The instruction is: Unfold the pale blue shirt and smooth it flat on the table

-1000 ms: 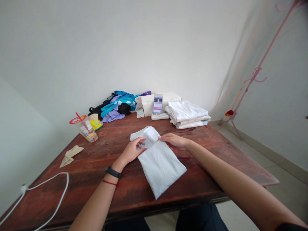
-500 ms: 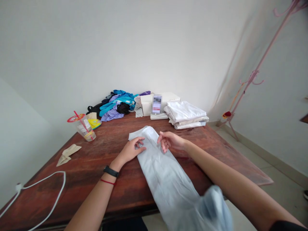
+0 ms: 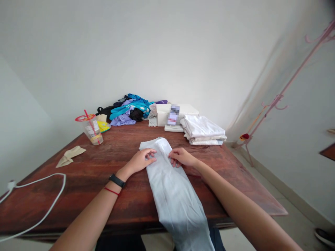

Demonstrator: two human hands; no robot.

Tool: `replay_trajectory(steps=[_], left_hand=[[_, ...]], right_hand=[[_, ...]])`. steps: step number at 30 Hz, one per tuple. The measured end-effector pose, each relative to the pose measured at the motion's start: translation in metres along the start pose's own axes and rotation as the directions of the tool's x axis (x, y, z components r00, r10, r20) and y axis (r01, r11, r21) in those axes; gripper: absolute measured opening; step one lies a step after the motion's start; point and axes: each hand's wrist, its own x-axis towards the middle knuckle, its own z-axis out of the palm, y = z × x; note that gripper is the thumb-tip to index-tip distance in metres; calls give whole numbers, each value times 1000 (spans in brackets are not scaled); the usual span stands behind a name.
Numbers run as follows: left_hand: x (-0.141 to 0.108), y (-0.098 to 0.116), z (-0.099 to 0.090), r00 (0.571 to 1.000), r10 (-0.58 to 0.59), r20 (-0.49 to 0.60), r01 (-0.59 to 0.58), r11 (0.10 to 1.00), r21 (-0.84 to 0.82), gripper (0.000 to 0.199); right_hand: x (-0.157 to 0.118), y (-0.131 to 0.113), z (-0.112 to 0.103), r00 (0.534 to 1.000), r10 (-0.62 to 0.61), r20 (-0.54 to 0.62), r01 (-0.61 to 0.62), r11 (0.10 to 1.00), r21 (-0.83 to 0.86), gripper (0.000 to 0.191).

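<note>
A long folded strip of pale grey-white cloth (image 3: 172,188) lies on the brown wooden table (image 3: 112,205) and hangs over its front edge. At the strip's left edge, near its far end, rests my left hand (image 3: 142,160), fingers curved and apart, with a black band on the wrist. My right hand (image 3: 180,157) is at the right edge of the cloth, its thumb and index finger closed at the fabric; whether they pinch a fold is too small to tell.
Behind stand a stack of folded white clothes (image 3: 204,127), a white box (image 3: 162,119) and a heap of coloured clothes (image 3: 128,109). A plastic cup (image 3: 94,130), a beige cloth scrap (image 3: 70,156) and a white cable (image 3: 61,190) are at the left.
My right hand has come down to the cloth's right edge and its fingers have closed. The near end of the cloth has dropped and hangs straighter. The view has shifted slightly.
</note>
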Motion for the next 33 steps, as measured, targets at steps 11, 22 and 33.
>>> replay_trajectory(steps=[11,22,33], left_hand=[[-4,7,4,997,76,-33,-77,997,-21,46],[-5,21,7,999,51,-17,-51,998,38,15],[3,20,-9,913,-166,-372,55,955,-290,24]], right_hand=[[-10,-1,13,964,-146,222,155,988,-24,43],[-5,5,42,947,-285,146,299,951,-85,24],[-18,-9,47,835,-484,262,541,634,-552,35]])
